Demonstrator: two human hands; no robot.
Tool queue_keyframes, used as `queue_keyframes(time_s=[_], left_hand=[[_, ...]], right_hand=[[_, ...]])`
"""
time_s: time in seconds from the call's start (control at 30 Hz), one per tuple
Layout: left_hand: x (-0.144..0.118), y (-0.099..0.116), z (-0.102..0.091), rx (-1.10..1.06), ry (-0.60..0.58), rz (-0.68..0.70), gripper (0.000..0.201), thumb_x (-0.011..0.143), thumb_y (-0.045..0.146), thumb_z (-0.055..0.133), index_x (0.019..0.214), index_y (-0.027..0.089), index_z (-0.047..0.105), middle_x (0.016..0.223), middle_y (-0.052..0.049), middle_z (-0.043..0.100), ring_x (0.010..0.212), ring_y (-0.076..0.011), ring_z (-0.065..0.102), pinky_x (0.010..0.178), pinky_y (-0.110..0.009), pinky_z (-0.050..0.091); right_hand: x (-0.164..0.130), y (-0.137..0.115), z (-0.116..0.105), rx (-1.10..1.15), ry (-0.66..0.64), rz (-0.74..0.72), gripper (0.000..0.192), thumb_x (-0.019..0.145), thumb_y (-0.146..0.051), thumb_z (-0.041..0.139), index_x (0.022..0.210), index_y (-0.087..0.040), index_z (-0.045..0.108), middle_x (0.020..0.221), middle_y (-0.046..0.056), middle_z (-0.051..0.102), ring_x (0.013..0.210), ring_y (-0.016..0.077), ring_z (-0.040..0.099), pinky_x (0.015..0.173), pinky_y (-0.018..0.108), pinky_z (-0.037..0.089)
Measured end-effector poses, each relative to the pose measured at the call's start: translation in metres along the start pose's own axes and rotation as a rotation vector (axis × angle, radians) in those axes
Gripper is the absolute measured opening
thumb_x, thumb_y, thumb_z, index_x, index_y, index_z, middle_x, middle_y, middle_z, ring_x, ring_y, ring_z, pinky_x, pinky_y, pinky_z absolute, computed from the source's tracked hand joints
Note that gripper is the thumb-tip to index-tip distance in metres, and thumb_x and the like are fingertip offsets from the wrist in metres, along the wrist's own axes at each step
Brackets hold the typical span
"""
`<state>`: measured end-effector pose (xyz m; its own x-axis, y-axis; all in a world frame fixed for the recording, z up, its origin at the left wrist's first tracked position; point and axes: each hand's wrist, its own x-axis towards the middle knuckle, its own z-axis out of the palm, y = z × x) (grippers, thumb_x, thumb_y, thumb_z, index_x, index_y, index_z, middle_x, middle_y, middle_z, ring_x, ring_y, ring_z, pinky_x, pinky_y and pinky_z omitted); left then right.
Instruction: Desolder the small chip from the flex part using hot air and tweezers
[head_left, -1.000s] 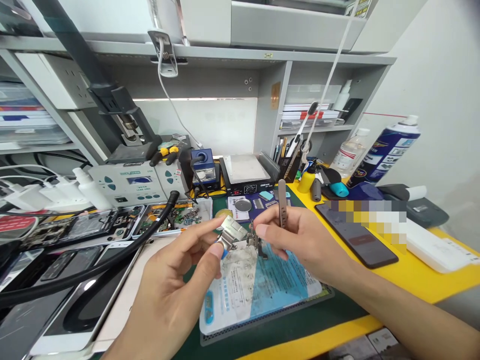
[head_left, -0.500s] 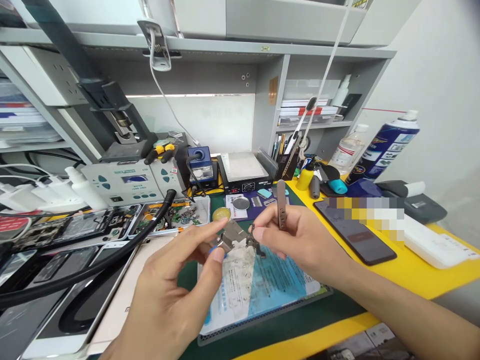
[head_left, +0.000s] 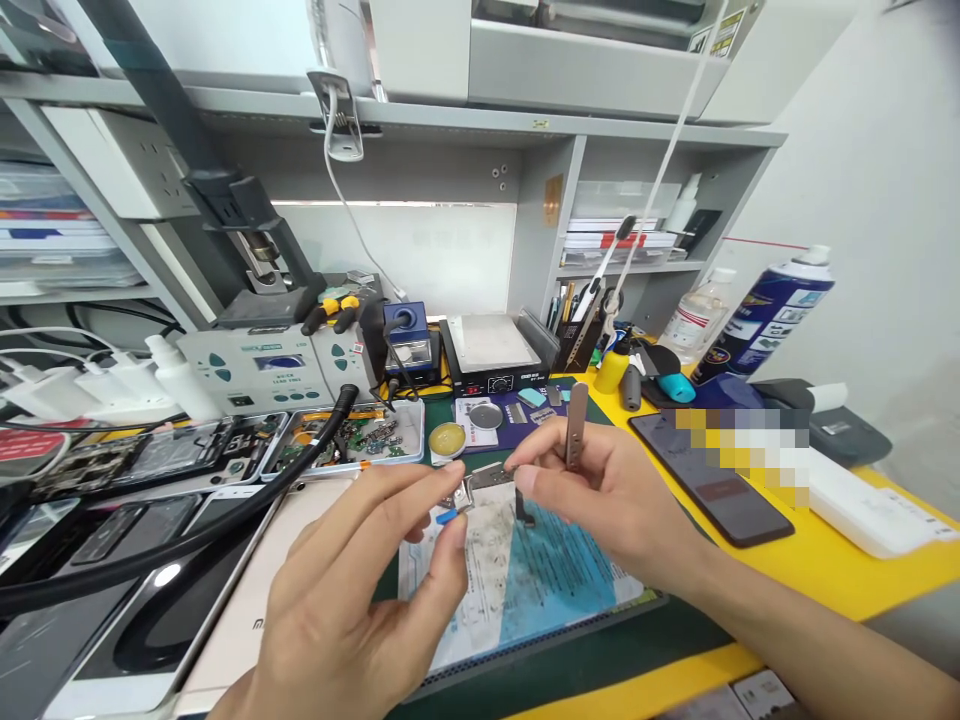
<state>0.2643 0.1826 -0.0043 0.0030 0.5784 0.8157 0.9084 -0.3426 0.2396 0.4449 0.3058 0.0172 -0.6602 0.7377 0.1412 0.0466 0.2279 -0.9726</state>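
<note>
My left hand (head_left: 367, 570) is closed in a pinch on a small shiny metal part (head_left: 463, 494) with a blue tab (head_left: 448, 516) at its lower edge. Opposite it, my right hand (head_left: 600, 490) has thumb and fingertip together on a small dark electronic part, whose black tail (head_left: 523, 510) hangs down. A thin grey metal edge (head_left: 489, 472) runs between the two hands, seen nearly side-on; whether it belongs to the left hand's part I cannot tell. Metal tweezers (head_left: 576, 425) stick up from my right hand. Both hands are above a stained blue-and-white sheet (head_left: 540, 580).
A round yellow tin (head_left: 448, 440) stands behind my left fingers, near a hot plate (head_left: 491, 345). Phones and a tray of circuit parts (head_left: 409, 430) lie left, crossed by a black hose (head_left: 247, 515). At right are a dark phone (head_left: 709, 475), bottles and a spray can (head_left: 765, 315).
The metal part has turned from its broad face to nearly edge-on, and its blue tab shows more. My hands remain close together. The camera view has shifted slightly upward.
</note>
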Motion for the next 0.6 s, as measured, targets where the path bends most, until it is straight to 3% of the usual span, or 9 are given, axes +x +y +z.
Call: queue_keyframes(time_s=[0.17, 0.3, 0.4, 0.6], left_hand=[[-0.0004, -0.0001, 0.0002, 0.014, 0.020, 0.021, 0.026, 0.092, 0.011, 0.066, 0.117, 0.017, 0.067, 0.108, -0.003, 0.070, 0.090, -0.0080, 0.068, 0.089, -0.021, 0.052], [-0.0034, -0.0020, -0.0015, 0.055, -0.011, 0.076, 0.030, 0.089, 0.007, 0.069, 0.117, 0.017, 0.066, 0.119, -0.006, 0.069, 0.107, -0.0120, 0.068, 0.097, -0.025, 0.053], [-0.0058, -0.0023, -0.0019, 0.094, -0.004, 0.127, 0.032, 0.088, 0.005, 0.071, 0.117, 0.017, 0.067, 0.122, -0.005, 0.068, 0.107, -0.0113, 0.068, 0.102, -0.026, 0.052], [-0.0093, 0.0000, 0.0010, 0.130, 0.058, 0.128, 0.036, 0.085, 0.001, 0.074, 0.115, 0.019, 0.069, 0.123, -0.005, 0.069, 0.108, -0.0131, 0.068, 0.102, -0.030, 0.053]], right_hand=[[0.0003, 0.0004, 0.0008, 0.018, 0.007, -0.014, 0.016, 0.087, -0.032, 0.068, 0.088, -0.016, 0.069, 0.060, -0.007, 0.033, 0.053, 0.0090, 0.030, 0.050, 0.026, 0.024], [-0.0010, 0.0029, 0.0005, 0.036, 0.102, -0.118, 0.010, 0.086, -0.024, 0.067, 0.093, -0.018, 0.070, 0.059, -0.008, 0.030, 0.052, 0.0083, 0.029, 0.051, 0.025, 0.024], [-0.0027, 0.0041, 0.0000, 0.042, 0.152, -0.167, 0.008, 0.087, -0.022, 0.065, 0.093, -0.019, 0.069, 0.060, -0.008, 0.032, 0.052, 0.0085, 0.029, 0.051, 0.025, 0.025], [-0.0052, 0.0046, -0.0021, 0.106, 0.120, -0.131, 0.006, 0.087, -0.025, 0.066, 0.087, -0.019, 0.068, 0.060, -0.007, 0.034, 0.054, 0.0098, 0.031, 0.052, 0.026, 0.025]])
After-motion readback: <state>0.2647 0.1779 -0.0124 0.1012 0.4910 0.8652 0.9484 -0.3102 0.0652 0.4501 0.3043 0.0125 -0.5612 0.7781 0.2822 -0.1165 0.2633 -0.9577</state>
